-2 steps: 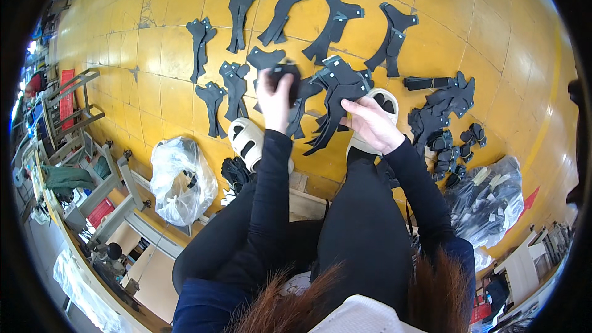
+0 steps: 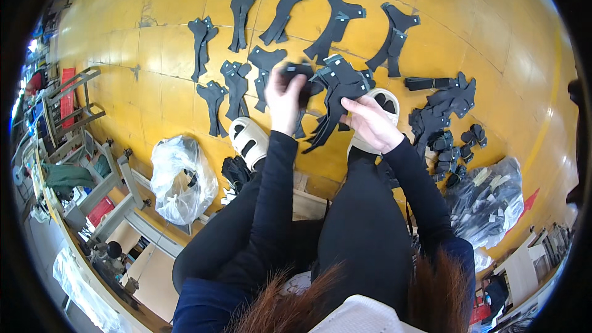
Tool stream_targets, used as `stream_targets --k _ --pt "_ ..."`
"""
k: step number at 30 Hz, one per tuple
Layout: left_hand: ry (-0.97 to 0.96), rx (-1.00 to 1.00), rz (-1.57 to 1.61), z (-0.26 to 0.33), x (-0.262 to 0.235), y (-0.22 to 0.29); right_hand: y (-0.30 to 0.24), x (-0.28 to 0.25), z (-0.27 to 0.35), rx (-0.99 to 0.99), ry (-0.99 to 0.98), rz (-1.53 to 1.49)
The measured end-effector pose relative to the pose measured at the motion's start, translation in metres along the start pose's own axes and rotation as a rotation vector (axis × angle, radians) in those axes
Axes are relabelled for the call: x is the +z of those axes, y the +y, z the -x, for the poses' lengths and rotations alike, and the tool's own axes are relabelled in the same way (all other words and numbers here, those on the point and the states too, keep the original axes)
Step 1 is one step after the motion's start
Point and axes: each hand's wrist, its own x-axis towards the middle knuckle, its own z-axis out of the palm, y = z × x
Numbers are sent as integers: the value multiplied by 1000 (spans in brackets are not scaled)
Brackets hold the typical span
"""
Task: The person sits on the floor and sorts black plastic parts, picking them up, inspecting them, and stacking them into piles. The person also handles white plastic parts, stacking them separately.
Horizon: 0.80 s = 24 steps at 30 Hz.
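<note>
I sit above a yellow tiled floor where several black cut fabric pieces lie spread in rows. My left hand is raised and grips one black fabric piece by its top. My right hand holds a stack of black fabric pieces by its lower edge, just right of the left hand. Both hands hover over my knees and my white sandals.
A clear plastic bag lies left of my legs, and a bag of dark pieces lies to the right. A heap of black pieces sits on the right. Wooden frames and benches crowd the left edge.
My left hand has lifted its black piece slightly higher; the right hand stays on the stack.
</note>
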Motion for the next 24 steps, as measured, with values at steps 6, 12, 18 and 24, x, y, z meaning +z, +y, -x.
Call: stream_targets --k 6,12,18,24 --pt "-222 -144 216 25 43 20 8 7 -17 -316 83 -21" --pt "-294 192 -257 -10 21 11 -7 -29 -23 -258 89 -212" --pt "400 45 -316 -84 -104 -55 -10 -36 -11 -178 -1 -536" --pt "493 -119 -905 -95 -170 -136 -20 -46 -8 -261 39 -500"
